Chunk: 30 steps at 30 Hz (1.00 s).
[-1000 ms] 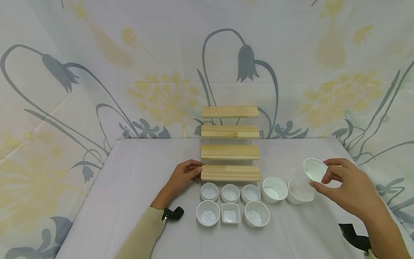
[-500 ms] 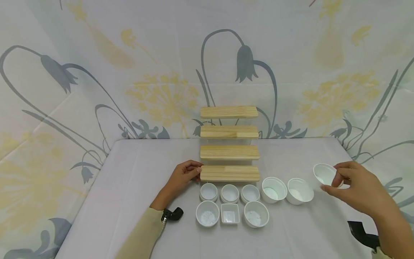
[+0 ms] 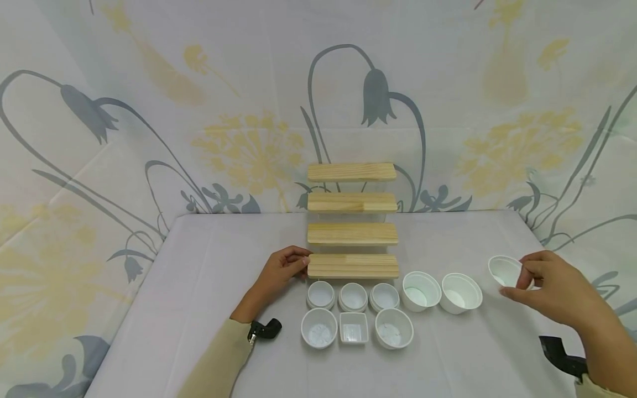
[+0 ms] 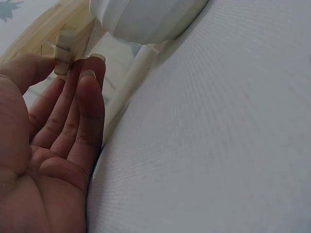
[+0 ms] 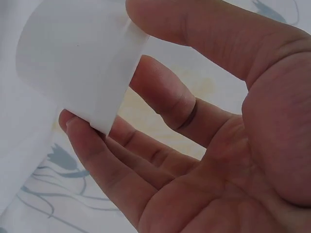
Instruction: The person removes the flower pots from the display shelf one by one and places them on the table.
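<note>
My right hand (image 3: 554,282) pinches a white bowl (image 3: 501,270) by its rim, at the right of the row. The right wrist view shows the thumb on the smooth wall of that bowl (image 5: 73,53), with fingers at its edge; whether its base touches the table cannot be told. At the left end of the lowest board on a wooden tiered stand (image 3: 353,266), my left hand (image 3: 283,273) grips the board's end between thumb and fingers. Two more white bowls, one nearer (image 3: 421,293) and one farther right (image 3: 461,294), stand between the stand and my right hand.
Before the stand sit several small white containers: round ones such as a cup (image 3: 320,294), a square dish (image 3: 354,328) and larger bowls at its left (image 3: 319,329) and right (image 3: 394,329). A white cloth covers the table (image 3: 224,354). Behind hangs a flowered curtain (image 3: 249,83).
My right hand has carried the white bowl to the right and slightly down, away from the bowl beside it. My left hand stays on the stand.
</note>
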Motion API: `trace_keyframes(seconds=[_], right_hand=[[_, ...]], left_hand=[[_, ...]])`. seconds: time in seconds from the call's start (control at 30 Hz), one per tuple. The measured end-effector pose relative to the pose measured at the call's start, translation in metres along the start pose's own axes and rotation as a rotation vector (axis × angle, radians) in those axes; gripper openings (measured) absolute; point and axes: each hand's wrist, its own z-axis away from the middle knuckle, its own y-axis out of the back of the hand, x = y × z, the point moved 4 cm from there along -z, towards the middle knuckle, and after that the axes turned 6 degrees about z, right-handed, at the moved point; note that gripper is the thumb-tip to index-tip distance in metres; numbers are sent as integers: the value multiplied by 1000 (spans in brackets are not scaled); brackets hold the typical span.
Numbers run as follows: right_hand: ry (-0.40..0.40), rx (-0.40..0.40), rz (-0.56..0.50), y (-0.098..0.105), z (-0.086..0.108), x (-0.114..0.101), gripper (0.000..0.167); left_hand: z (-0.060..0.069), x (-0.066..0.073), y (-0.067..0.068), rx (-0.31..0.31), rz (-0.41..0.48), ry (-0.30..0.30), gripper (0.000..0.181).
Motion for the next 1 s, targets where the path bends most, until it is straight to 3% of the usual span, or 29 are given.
trace_keyframes(seconds=[0.2, 0.67, 1.0], right_hand=[[11, -65, -18, -10, -4, 6, 39], [79, -115, -2, -32, -12, 24, 42], [72, -151, -13, -33, -11, 23, 37]], left_hand=[[0, 0, 0, -5, 3, 4, 24], [0, -1, 1, -9, 4, 5, 24], [0, 1, 0, -13, 8, -4, 26]])
